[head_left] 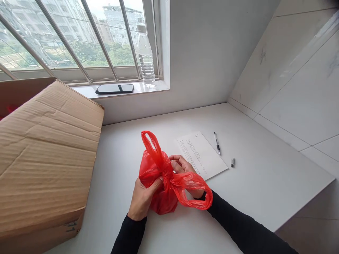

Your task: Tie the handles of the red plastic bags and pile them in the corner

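Note:
A red plastic bag (pixel 164 201) is in front of me, its top tied in a knot. One handle loop stands up at the back and the other droops to the right over my right wrist. My left hand (pixel 143 197) is closed on the bag's left side, thumb on top near the knot and the other fingers hidden beneath. Behind the knot, my right hand (pixel 184 165) has its fingers curled against the bag; the drooping loop partly covers it. What the bag contains is hidden.
A large open cardboard box (pixel 50 151) takes up the left, with something red inside. A written sheet (pixel 202 153), a pen (pixel 217 144) and its cap (pixel 232 162) lie on the white table (pixel 254 197). On the windowsill are a phone (pixel 114 89) and a water bottle (pixel 146 61).

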`<state>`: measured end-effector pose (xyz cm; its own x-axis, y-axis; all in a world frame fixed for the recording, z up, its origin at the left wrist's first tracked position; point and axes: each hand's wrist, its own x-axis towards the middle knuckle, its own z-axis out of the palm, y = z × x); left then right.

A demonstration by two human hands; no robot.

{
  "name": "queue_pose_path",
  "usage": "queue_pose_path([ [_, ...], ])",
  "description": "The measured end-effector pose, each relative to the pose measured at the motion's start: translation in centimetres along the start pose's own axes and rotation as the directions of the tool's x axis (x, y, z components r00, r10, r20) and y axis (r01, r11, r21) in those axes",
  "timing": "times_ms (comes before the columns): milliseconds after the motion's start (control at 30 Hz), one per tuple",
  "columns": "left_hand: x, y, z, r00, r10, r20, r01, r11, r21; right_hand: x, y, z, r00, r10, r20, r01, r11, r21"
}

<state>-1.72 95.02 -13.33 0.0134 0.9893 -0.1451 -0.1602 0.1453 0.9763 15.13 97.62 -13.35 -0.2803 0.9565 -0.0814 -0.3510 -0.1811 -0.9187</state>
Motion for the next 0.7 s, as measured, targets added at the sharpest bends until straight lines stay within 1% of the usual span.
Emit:
queue_pose_path([
  [67,0.0,0.0,0.0,1.0,-0.006,-0.004,0.006,0.999,-0.043,0.0,0.0,-0.1,0.999,0.034,-0.002,-0.034,0.999,-0.026],
  [133,0.0,0.0,-0.1,1.0,-0.023,0.012,0.024,0.998,-0.052,0.1,0.1,-0.3,0.997,0.062,0.039,-0.06,0.997,-0.051],
  [200,0.1,-0.1,-0.2,0.998,-0.034,0.051,0.035,0.999,-0.022,0.3,0.4,-0.5,0.993,0.051,0.106,-0.043,0.996,-0.08],
  [267,0.1,-0.2,-0.4,0.994,-0.028,0.101,0.027,1.0,0.014,0.5,0.6,-0.7,0.99,0.019,0.136,-0.002,0.992,-0.124],
  [333,0.1,-0.3,-0.5,0.991,-0.014,0.136,0.009,0.999,0.036,0.7,0.8,-0.9,0.993,-0.011,0.116,0.03,0.987,-0.158],
  [400,0.1,-0.3,-0.5,0.99,-0.002,0.14,-0.005,0.999,0.045,0.8,0.9,-0.9,0.996,-0.015,0.088,0.029,0.987,-0.161],
  [500,0.0,-0.1,-0.2,0.996,0.005,0.093,-0.009,0.999,0.034,0.9,1.0,-0.8,0.998,0.003,0.065,0.005,0.992,-0.129],
  [600,-0.1,0.0,0.0,1.0,-0.018,-0.005,0.018,0.999,-0.028,0.7,1.0,-0.7,1.0,0.022,0.0,-0.022,0.996,-0.085],
  [667,0.0,0.1,0.1,0.998,-0.029,-0.055,0.025,0.998,-0.062,0.5,0.7,-0.5,0.999,0.006,-0.036,-0.01,0.993,-0.114],
  [700,0.0,0.1,0.1,0.998,-0.029,-0.064,0.025,0.997,-0.066,0.3,0.6,-0.5,1.0,-0.003,-0.028,-0.001,0.99,-0.144],
])
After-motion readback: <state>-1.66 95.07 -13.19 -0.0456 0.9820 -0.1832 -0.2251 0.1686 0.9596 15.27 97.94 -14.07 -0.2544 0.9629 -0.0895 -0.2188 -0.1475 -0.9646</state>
